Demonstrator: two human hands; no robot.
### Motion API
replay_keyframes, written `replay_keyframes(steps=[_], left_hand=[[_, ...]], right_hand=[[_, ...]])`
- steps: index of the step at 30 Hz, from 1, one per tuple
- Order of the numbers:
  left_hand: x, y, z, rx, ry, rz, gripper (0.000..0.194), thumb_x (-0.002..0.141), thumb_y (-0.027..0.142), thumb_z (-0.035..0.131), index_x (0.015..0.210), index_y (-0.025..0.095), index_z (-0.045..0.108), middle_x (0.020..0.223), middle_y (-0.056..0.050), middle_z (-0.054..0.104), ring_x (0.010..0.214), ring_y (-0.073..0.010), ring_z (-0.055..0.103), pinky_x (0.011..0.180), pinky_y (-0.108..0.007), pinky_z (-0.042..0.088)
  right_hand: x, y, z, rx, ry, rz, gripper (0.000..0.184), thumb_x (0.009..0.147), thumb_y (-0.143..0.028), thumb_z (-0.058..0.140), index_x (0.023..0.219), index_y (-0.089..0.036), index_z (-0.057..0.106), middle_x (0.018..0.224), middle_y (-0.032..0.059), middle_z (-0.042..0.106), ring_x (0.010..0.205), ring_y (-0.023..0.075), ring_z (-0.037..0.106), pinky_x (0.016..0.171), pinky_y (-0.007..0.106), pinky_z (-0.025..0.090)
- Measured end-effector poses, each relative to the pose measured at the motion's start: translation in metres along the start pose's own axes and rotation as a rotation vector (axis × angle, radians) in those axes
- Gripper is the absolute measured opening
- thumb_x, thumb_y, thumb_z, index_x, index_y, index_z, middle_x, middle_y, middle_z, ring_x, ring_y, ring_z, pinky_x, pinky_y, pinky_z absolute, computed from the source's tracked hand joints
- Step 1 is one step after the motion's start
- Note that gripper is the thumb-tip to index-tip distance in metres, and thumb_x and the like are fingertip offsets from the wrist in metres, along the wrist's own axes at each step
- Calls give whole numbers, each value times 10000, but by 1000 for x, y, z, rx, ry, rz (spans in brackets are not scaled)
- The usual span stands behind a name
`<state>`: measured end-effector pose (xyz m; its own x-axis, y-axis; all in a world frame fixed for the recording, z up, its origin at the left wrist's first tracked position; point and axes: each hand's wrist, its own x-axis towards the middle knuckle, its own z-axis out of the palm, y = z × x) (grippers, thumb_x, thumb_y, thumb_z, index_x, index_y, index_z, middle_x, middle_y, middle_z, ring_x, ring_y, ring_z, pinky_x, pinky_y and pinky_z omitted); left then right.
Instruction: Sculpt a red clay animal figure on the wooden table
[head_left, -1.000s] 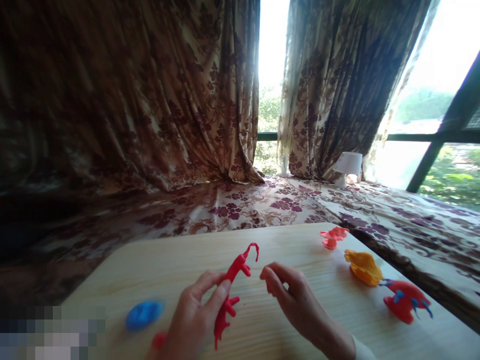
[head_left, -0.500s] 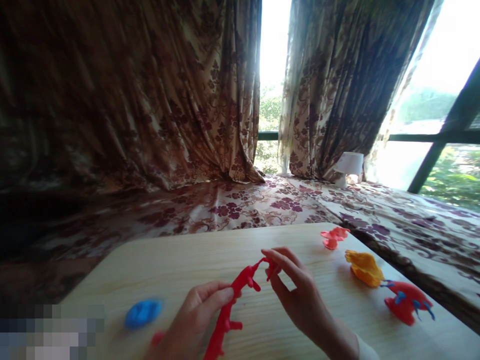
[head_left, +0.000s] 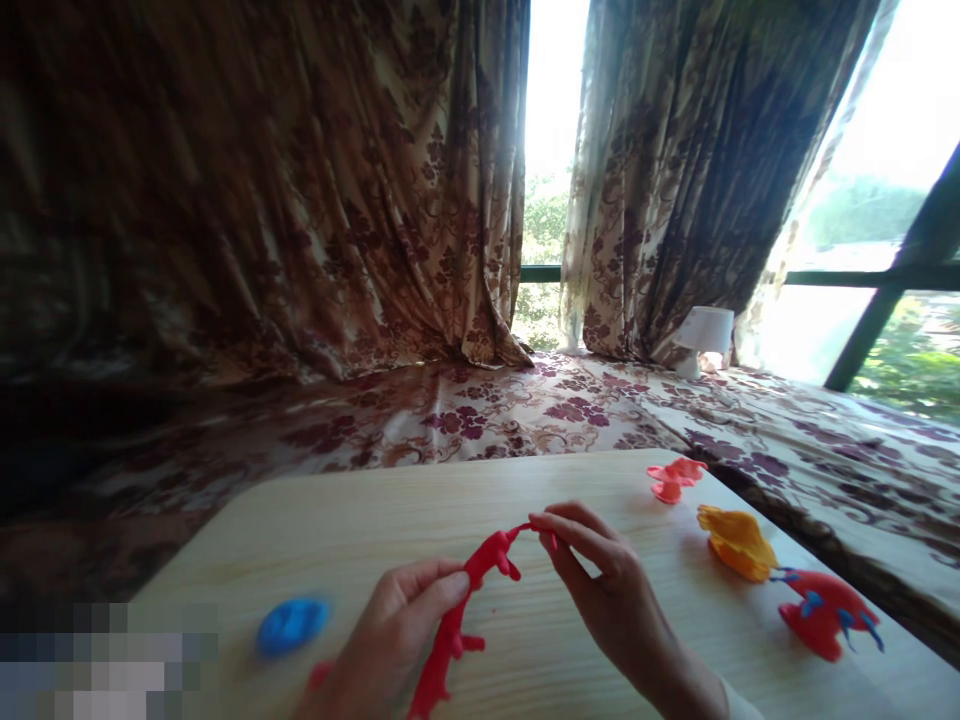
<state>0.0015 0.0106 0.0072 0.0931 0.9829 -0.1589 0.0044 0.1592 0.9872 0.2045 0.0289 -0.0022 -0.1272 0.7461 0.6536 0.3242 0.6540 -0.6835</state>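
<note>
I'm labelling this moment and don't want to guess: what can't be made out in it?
All in the head view:
Red figure: lower end, cut off by the bottom edge.
Its thin tip: partly covered by the fingers of the right hand.
Small red piece: shape, mostly hidden behind the left hand.
Blue piece: surface detail, blurred.
Lower-left corner: masked by a pixelated patch.

I have the figure over the table, left of three models and right of the disc. The lamp stands behind the table.
</note>
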Motion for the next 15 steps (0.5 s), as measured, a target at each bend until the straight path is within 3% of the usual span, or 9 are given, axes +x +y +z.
replay_keyframes(steps=[3,6,8,11,15], left_hand=[[4,6,-7,233,-33,135,319,746,437,583,867,158,681,637,1,599,450,-99,535,408,-201,451],[5,8,-11,380,-6,329,280,787,410,540,852,177,682,832,-36,589,605,-132,584,481,-231,507],[5,7,-12,422,-19,379,256,810,378,513,832,184,679,843,-46,573,739,-176,605,543,-256,533],[6,3,-13,495,-34,433,222,830,327,493,825,199,674,834,-44,587,815,-193,602,651,-298,543],[11,-2,-17,668,40,586,171,823,241,498,824,210,666,815,-35,630,827,-188,585,784,-342,496]], right_hand=[[0,8,2,128,-11,182,292,879,-237,493,1152,-207,594,972,80,655,804,169,615,680,291,496],[2,9,3,357,-35,432,352,856,-375,512,1135,-169,573,974,115,679,772,188,635,625,304,511],[3,4,4,458,-49,530,397,827,-432,550,1121,-166,562,964,116,686,793,198,639,635,306,511],[4,-1,6,474,-47,536,362,768,-413,640,1042,-186,574,831,56,687,732,172,618,609,268,484],[3,-1,5,276,-45,408,155,789,-323,616,823,-176,646,723,17,628,661,142,564,589,246,445]])
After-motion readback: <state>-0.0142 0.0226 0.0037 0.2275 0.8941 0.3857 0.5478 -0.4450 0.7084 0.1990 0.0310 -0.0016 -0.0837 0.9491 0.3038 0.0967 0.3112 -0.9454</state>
